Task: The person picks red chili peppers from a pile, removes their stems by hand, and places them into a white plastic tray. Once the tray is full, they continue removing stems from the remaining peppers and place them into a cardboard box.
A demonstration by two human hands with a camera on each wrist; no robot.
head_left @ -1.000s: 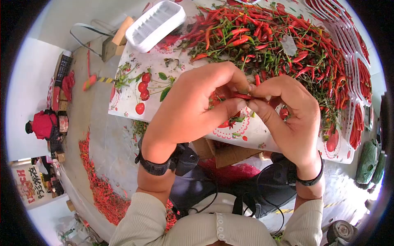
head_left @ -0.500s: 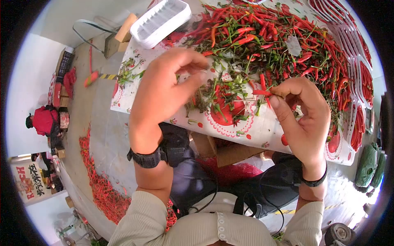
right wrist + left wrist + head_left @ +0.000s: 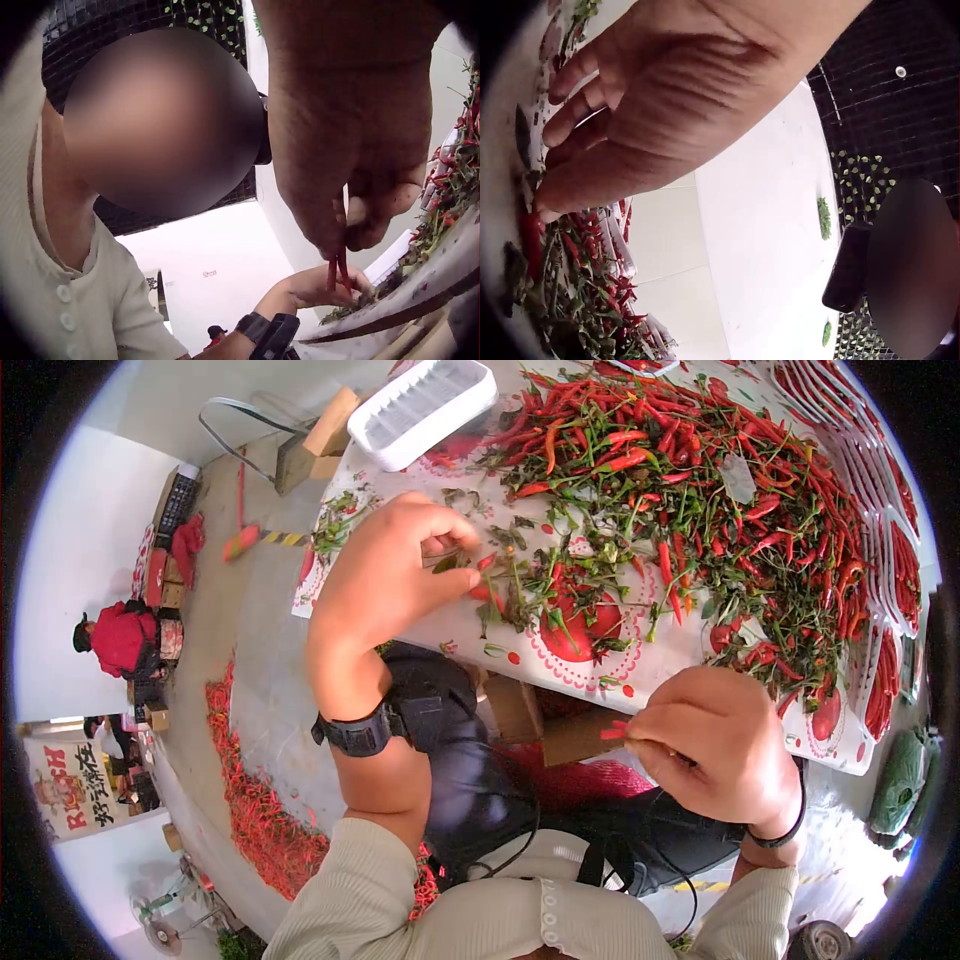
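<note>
Two thin red chillies (image 3: 337,274), pinched side by side, hang off the table's (image 3: 655,665) near edge. A green leaf scrap (image 3: 446,561), also pinched, sits near its left edge.

The head camera sits above the person and faces down, wide-angle, taking in the table (image 3: 640,665), both hands and the floor. The left wrist camera sits close under the left hand (image 3: 667,112), facing along the palm to the chilli pile (image 3: 577,300). The right wrist camera sits close below the right hand (image 3: 352,150), facing up and across. With the head view it shares the left hand and table edge.

Cloth-covered table (image 3: 655,660) under chilies (image 3: 740,450), white tray (image 3: 425,410)
</note>
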